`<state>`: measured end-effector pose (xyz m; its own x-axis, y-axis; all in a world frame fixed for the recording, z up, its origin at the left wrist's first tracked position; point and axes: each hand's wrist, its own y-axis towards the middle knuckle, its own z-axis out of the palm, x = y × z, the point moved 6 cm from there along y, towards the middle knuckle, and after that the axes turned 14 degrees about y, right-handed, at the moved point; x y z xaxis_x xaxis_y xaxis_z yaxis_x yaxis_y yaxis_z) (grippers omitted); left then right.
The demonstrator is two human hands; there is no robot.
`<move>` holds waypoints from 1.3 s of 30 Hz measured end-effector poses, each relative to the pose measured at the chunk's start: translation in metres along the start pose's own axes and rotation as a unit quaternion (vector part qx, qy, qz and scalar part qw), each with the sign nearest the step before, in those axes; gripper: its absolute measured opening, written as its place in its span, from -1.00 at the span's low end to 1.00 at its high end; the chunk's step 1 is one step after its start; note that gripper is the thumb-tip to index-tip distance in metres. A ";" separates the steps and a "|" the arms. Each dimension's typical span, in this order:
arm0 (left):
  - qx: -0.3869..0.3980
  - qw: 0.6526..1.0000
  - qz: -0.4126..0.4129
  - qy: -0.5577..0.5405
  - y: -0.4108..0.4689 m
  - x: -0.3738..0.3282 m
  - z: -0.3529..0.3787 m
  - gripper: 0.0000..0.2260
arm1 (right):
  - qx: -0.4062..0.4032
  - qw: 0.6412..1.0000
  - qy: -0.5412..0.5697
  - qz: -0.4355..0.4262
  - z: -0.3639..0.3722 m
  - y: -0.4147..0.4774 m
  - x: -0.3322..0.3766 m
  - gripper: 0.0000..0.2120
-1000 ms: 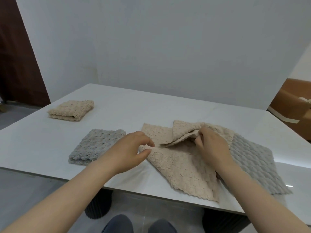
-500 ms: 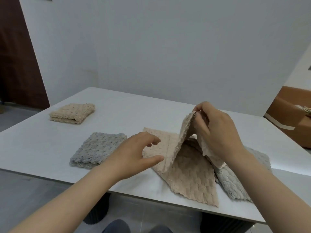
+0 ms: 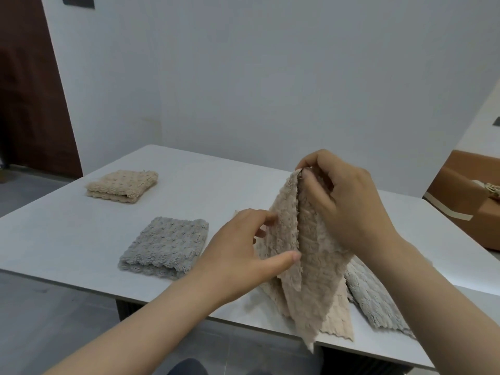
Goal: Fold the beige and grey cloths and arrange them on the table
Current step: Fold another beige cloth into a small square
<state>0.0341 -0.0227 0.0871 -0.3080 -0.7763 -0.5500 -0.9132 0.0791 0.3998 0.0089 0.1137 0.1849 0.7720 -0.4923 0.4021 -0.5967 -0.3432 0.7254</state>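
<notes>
An unfolded beige cloth (image 3: 311,269) hangs from my right hand (image 3: 349,209), which pinches its top corner above the white table (image 3: 67,239). The cloth's lower end trails past the table's front edge. My left hand (image 3: 243,255) touches the cloth's left edge, thumb in front and fingers behind it. A flat grey cloth (image 3: 376,296) lies on the table under and to the right of the beige one, partly hidden. A folded grey cloth (image 3: 165,243) rests front left. A folded beige cloth (image 3: 123,185) lies further back left.
A white wall stands just behind the table. A brown box (image 3: 468,196) sits off the table's right side. A dark door (image 3: 29,98) is at the far left. The table's front edge runs close under my forearms.
My right hand has lifted the beige cloth's corner from the table up into the air, so the cloth now hangs. My left hand has moved right and taken the cloth's edge.
</notes>
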 end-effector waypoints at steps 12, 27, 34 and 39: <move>-0.063 0.990 -0.004 -0.124 -0.002 -0.010 -0.013 -0.62 | 0.004 0.999 0.027 -0.040 0.002 0.006 0.023 -0.91; -0.199 0.979 0.002 -0.049 0.014 0.022 -0.074 -0.87 | 0.003 0.999 -0.024 -0.029 -0.020 0.014 0.010 -0.91; -0.246 0.968 -0.005 -0.044 0.022 0.030 -0.099 -0.89 | 0.077 0.996 -0.025 0.025 -0.019 0.013 -0.003 -0.79; -0.281 0.958 -0.016 -0.045 0.027 0.039 -0.115 -0.81 | 0.077 0.995 0.037 0.049 -0.027 0.012 -0.006 -0.86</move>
<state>0.0281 -0.1223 0.1608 -0.3272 -0.7135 -0.6196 -0.6423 -0.3130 0.6997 0.0031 0.1341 0.2062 0.7193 -0.4714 0.5102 -0.6916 -0.4172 0.5896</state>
